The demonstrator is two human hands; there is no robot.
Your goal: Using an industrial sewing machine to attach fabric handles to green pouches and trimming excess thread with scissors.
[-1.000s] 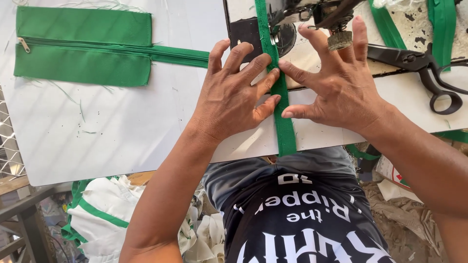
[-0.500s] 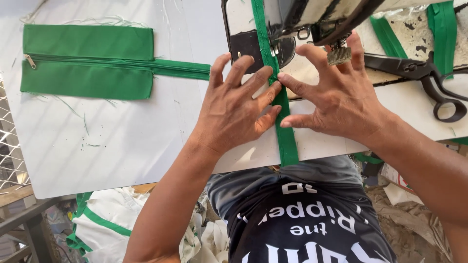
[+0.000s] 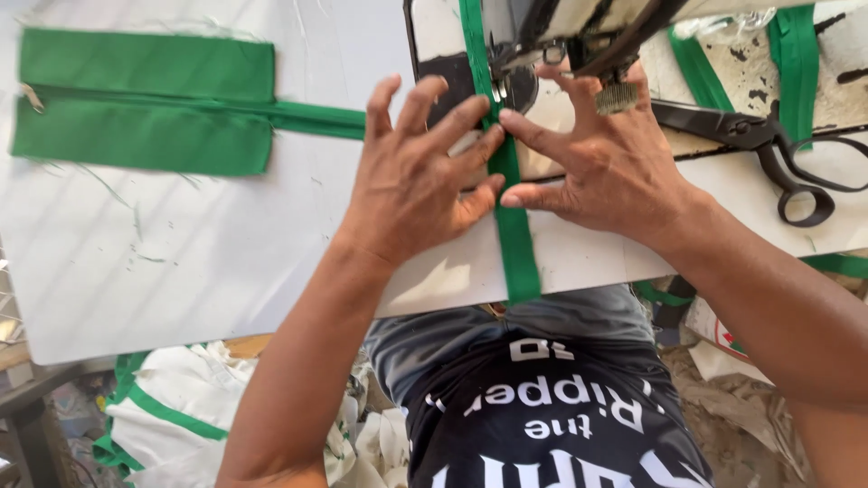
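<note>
A narrow green fabric strip runs from the table's near edge up under the sewing machine's presser foot. My left hand lies flat on the white table with spread fingers, its fingertips pressing the strip from the left. My right hand presses the strip from the right, fingers spread, thumb near the strip. Neither hand grips anything. A green fabric piece with a zipper lies flat at the far left, its zipper tail reaching toward my left hand.
Black scissors lie on the table at the right beside more green strips. The white table carries loose thread bits. Below its edge sits a pile of white and green fabric.
The view has shifted slightly, and the zippered piece sits a little lower in frame. Both hands stay pressed on the strip, nudged toward the presser foot.
</note>
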